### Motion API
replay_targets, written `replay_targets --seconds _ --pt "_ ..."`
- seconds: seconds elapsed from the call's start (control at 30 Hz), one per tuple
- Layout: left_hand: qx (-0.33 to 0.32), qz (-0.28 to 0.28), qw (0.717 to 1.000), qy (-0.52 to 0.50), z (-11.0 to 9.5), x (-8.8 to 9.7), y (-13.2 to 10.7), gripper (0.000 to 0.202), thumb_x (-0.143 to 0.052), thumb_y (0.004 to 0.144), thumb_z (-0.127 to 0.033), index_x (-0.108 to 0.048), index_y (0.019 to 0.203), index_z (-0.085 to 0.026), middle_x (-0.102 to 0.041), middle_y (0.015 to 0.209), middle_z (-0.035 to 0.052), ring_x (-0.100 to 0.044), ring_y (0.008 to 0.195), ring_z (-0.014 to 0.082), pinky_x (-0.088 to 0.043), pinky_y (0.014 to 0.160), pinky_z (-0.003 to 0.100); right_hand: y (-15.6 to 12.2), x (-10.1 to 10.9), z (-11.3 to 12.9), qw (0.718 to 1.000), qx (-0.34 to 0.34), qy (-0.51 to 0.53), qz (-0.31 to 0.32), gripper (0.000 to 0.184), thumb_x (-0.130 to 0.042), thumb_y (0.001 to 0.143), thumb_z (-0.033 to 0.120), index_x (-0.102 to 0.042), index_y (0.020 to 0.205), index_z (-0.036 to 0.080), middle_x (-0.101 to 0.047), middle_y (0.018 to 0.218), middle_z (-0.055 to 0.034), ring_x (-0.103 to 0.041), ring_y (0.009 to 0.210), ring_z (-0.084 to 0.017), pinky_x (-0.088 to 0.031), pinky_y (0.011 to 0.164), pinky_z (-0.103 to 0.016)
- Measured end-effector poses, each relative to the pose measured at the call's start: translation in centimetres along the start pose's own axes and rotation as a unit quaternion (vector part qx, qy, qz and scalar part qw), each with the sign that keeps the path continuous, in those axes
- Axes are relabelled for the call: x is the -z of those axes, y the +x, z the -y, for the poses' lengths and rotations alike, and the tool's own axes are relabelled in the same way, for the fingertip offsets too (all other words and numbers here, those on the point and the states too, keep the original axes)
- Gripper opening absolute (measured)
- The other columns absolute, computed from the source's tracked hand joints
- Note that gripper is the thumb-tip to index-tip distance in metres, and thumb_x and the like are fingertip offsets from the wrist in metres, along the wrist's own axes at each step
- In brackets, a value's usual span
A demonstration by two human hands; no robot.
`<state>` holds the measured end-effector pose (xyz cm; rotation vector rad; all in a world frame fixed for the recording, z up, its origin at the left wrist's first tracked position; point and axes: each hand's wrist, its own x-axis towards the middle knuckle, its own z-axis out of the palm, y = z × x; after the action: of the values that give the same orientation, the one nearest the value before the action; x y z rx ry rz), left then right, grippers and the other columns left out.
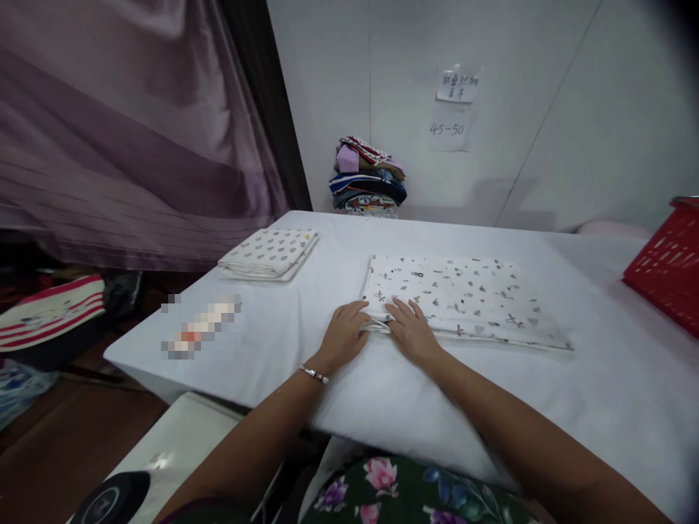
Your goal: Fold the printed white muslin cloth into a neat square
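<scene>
A white patterned cloth (464, 298), folded into a long flat rectangle, lies on the white-covered table (306, 342). My left hand (343, 336) rests at the cloth's near left corner, fingers curled onto its edge. My right hand (412, 331) lies flat on the same corner, fingers stretched out and pressing down. A bracelet is on my left wrist. A second folded cloth (269, 252) with a small heart print sits at the far left of the table, apart from both hands.
A stack of folded coloured fabrics (367, 178) stands at the back against the white wall. A red plastic basket (669, 266) sits at the right edge. A purple curtain (125, 131) hangs on the left. The table's left edge drops to the floor.
</scene>
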<state>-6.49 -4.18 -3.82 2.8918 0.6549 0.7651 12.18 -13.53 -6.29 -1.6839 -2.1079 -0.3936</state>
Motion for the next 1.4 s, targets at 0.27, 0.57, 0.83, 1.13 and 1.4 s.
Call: replay_targets --seconds 0.27,0.57,0.83,1.13,1.4 --pt "-0.020 0.001 1.000 0.010 -0.1 0.0 -0.2 0.023 -0.053 0.078 -0.015 -0.056 0.100 -0.021 -0.052 0.130 0.0086 -0.044 0.123 0.0220 -0.037 0.100 0.041 0.0 0.2 0.1 1.000 0.000 0.002 0.000 0.012 -0.051 0.088 0.019 -0.063 0.086 0.018 -0.054 0.130 -0.0077 -0.032 0.133 -0.027 -0.024 0.108 -0.051" --pt "0.002 -0.027 1.000 0.010 0.4 0.3 -1.1 0.011 -0.057 0.076 -0.014 -0.053 0.085 -0.019 -0.056 0.122 0.0098 -0.047 0.119 0.0213 -0.040 0.098 0.039 0.0 0.0 0.2 1.000 -0.009 0.000 0.002 0.010 -0.054 0.085 0.017 -0.063 0.087 0.018 -0.053 0.131 -0.0087 -0.031 0.133 -0.027 -0.023 0.109 -0.050" --pt "-0.026 -0.005 0.999 0.034 0.9 0.3 -1.4 0.016 -0.057 0.079 -0.016 -0.059 0.095 -0.019 -0.054 0.126 0.0100 -0.047 0.119 0.0220 -0.041 0.096 0.039 0.0 0.3 0.3 1.000 -0.009 0.001 0.010 0.011 -0.053 0.086 0.018 -0.063 0.087 0.017 -0.052 0.132 -0.0090 -0.033 0.132 -0.028 -0.023 0.108 -0.051" --pt "-0.094 0.043 0.990 0.094 -0.1 0.4 -0.1 0.028 -0.049 0.085 -0.017 -0.056 0.113 -0.021 -0.053 0.130 0.0072 -0.044 0.123 0.0199 -0.033 0.103 0.040 0.0 0.2 0.2 0.999 -0.026 0.035 0.018 0.013 -0.051 0.087 0.022 -0.064 0.088 0.019 -0.052 0.132 -0.0079 -0.032 0.132 -0.028 -0.022 0.107 -0.051" --pt "-0.114 0.002 0.987 0.112 -0.3 -0.9 0.7 0.022 -0.048 0.087 -0.019 -0.062 0.104 -0.021 -0.056 0.128 0.0055 -0.043 0.125 0.0200 -0.029 0.106 0.041 0.1 0.2 0.5 0.998 -0.044 0.054 0.013 0.015 -0.050 0.088 0.027 -0.064 0.089 0.020 -0.052 0.130 -0.0068 -0.031 0.131 -0.028 -0.022 0.106 -0.051"
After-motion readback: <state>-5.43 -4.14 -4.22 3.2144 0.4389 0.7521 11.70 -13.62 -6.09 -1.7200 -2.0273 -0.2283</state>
